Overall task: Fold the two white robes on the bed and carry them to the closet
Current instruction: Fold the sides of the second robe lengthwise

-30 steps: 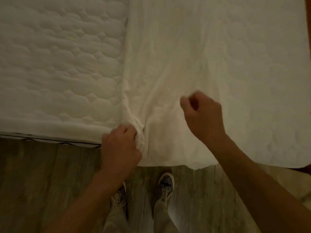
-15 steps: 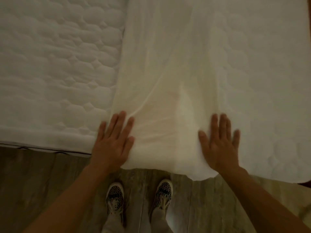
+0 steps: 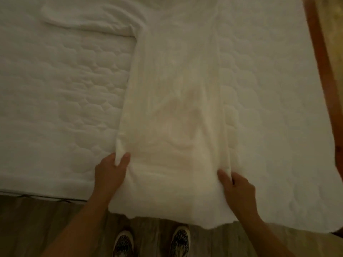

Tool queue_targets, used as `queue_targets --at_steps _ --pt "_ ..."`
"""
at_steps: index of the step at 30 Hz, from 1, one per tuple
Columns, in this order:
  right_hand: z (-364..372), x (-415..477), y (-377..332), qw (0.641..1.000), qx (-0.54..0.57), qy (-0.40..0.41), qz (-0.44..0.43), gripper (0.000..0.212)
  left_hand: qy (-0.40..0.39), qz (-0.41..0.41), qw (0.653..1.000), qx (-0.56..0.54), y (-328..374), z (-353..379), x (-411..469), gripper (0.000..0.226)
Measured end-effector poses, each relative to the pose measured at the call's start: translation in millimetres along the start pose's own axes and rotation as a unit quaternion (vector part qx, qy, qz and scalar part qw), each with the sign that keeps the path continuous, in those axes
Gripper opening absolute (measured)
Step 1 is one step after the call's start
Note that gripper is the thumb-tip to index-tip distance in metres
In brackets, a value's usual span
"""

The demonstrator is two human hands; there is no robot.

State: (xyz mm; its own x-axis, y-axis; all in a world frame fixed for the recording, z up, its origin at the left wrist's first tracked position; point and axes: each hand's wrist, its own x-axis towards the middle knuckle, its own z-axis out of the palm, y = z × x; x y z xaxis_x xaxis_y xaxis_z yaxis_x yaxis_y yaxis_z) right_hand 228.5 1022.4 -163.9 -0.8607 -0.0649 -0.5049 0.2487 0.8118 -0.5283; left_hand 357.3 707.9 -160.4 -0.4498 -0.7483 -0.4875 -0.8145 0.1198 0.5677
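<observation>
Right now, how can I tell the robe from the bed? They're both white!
Start with the big quilted bed. The robe is the long cloth running down its middle to the near edge, where the left hand and right hand pinch its sides. Unlike the bed, it is smooth, with no bubbly stitching.

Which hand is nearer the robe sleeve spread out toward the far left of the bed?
Left. The left hand pinches the left edge of the robe, on the same side as the sleeve; the right hand grips the opposite edge, farther off.
</observation>
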Motion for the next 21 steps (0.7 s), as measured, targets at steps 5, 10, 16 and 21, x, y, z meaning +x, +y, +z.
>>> queue_targets --at_steps 5,10,16,21 --pt "-1.0 -3.4 -6.8 0.999 -0.001 0.016 0.039 0.051 -0.008 -0.045 0.997 -0.064 -0.1 -3.6 -13.0 0.038" --pt "-0.6 -16.5 6.3 0.99 -0.102 -0.035 0.092 0.05 0.006 -0.064 0.996 0.053 -18.5 -9.1 -32.0 0.037" --pt "17.8 30.4 -98.4 0.975 -0.068 0.151 -0.149 0.061 0.139 0.201 0.957 0.158 69.2 30.3 7.8 0.067" --pt "47.4 149.9 -218.8 0.921 -0.195 0.111 -0.319 0.059 0.066 0.408 0.86 0.3 196.1 77.0 122.5 0.06"
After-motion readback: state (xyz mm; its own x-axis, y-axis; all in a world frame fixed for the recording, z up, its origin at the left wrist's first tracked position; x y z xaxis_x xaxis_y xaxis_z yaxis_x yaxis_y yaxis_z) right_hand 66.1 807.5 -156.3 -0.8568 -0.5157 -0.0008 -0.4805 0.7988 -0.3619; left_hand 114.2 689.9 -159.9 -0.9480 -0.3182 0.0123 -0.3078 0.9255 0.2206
